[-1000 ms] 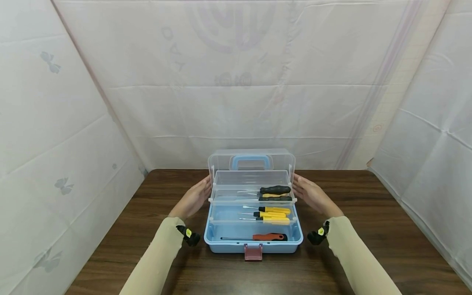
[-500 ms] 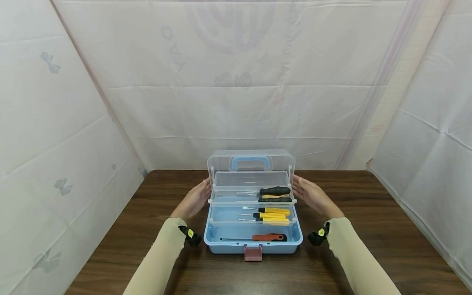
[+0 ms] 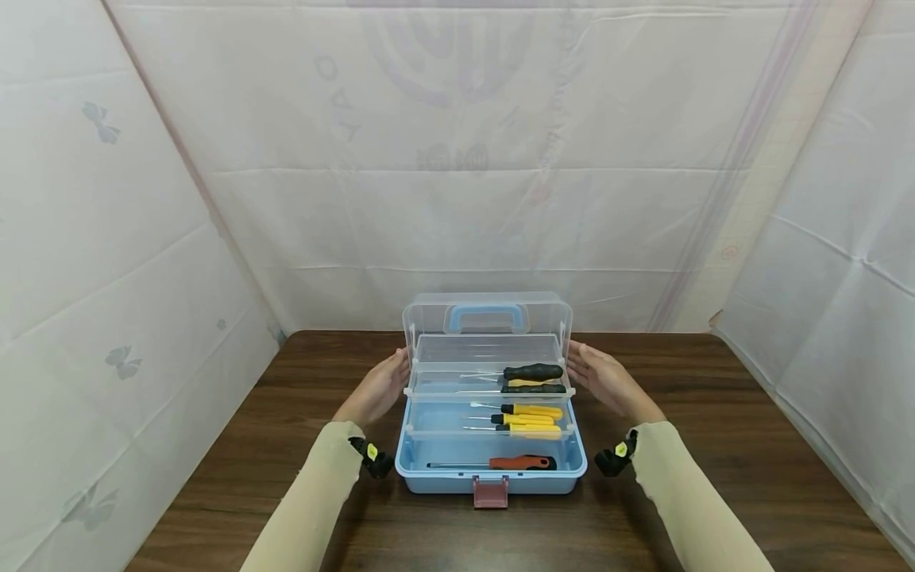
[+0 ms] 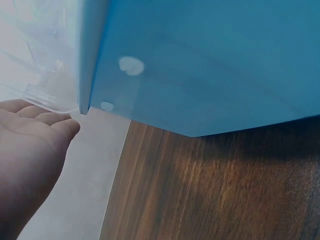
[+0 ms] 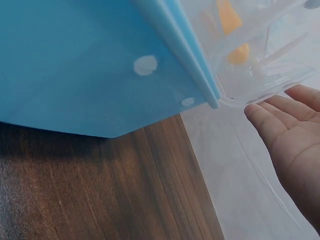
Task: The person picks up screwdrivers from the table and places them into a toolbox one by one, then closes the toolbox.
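Note:
A blue toolbox (image 3: 429, 483) stands in the head view with its clear lid (image 3: 429, 318) raised. Clear tiers inside bear black-handled screwdrivers (image 3: 534, 372) and several yellow-handled screwdrivers (image 3: 536, 411). Along the bottom lies a screwdriver with a red and black handle (image 3: 511, 462). My left hand (image 3: 375, 389) is at the lid's left side, fingers extended; in the left wrist view its fingertips (image 4: 70, 125) meet the lid's edge. Mirroring it, my right hand (image 3: 608, 381) has straight fingers at the lid's right edge. Neither hand curls round anything.
The toolbox rests on a dark wooden table (image 3: 286, 429). A reddish latch (image 3: 490, 494) hangs at its front. White sheeting (image 3: 322, 222) rises behind the table and on both sides. Each wrist wears a small black camera, such as the right wrist camera (image 3: 615, 454).
My left forearm has shifted very slightly to the right. The toolbox, its lid and my right hand stay nearly where they were.

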Tool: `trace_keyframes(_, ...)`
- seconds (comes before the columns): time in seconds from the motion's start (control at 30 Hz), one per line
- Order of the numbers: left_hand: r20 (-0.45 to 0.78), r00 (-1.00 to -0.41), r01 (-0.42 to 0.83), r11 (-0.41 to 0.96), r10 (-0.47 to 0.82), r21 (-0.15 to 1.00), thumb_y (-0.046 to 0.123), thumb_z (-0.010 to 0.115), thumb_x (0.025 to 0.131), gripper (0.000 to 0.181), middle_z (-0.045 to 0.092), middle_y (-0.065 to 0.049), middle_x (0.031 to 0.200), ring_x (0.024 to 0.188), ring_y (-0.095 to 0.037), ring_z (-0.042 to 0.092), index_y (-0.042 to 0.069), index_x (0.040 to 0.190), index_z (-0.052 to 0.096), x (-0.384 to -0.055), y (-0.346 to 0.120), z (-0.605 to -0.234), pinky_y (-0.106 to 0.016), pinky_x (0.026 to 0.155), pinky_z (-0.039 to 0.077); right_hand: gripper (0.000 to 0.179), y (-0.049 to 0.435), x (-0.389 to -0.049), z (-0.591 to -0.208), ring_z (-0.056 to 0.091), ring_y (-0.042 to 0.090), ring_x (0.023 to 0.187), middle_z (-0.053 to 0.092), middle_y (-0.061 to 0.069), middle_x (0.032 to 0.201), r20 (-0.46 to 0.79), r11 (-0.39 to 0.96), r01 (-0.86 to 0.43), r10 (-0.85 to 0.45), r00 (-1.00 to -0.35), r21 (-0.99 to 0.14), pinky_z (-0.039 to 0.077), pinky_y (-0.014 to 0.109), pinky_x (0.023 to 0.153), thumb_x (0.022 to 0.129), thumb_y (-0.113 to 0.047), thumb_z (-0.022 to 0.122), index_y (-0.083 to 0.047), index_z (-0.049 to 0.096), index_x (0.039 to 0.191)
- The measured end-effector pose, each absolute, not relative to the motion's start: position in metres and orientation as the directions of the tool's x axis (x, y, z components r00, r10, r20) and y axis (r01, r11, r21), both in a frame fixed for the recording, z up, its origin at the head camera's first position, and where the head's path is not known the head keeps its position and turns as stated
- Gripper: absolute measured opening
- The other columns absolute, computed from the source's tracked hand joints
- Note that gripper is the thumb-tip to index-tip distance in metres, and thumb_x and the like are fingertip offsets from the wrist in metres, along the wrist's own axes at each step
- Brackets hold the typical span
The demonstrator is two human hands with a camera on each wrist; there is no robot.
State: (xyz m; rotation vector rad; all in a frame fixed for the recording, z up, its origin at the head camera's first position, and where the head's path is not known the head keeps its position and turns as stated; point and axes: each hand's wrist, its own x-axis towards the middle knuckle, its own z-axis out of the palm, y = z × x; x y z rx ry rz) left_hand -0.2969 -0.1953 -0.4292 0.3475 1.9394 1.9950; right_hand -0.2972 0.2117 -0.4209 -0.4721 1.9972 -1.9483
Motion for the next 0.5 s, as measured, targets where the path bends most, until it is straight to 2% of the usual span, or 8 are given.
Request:
trace_keyframes(0.3, -0.045, -0.913, -0.050, -0.001, 0.405, 0.999, 0.042, 0.018, 0.106, 0.061, 0.006, -0.005, 0.163, 0.151, -0.023, 0.004, 0.009, 0.155, 0.005, -0.2974, -0.1973, -0.4320, -0.043, 0.122, 0.005, 0.067, 0.2070, -0.3010, -0.4211, 0.010, 0.037, 0.148, 0.008, 0.022, 0.160, -0.040, 0.051, 0.021, -0.399, -0.916, -0.998, 0.013, 0.049, 0.119, 0.105, -0.041, 0.023, 0.006, 0.009, 0.151)
trace_keyframes(0.5, -0.035, -0.908, -0.032, 0.013, 0.417, 0.999, 0.045, 0.019, 0.105, 0.062, 0.005, -0.002, 0.163, 0.151, -0.021, 0.003, 0.012, 0.156, 0.004, -0.2963, -0.1989, -0.4350, -0.043, 0.122, 0.005, 0.075, 0.2064, -0.2995, -0.4215, 0.008, 0.039, 0.147, 0.005, 0.024, 0.159, -0.024, 0.042, 0.008, -0.405, -0.914, -0.999, 0.012, 0.051, 0.119, 0.103, -0.047, 0.024, 0.007, 0.006, 0.151)
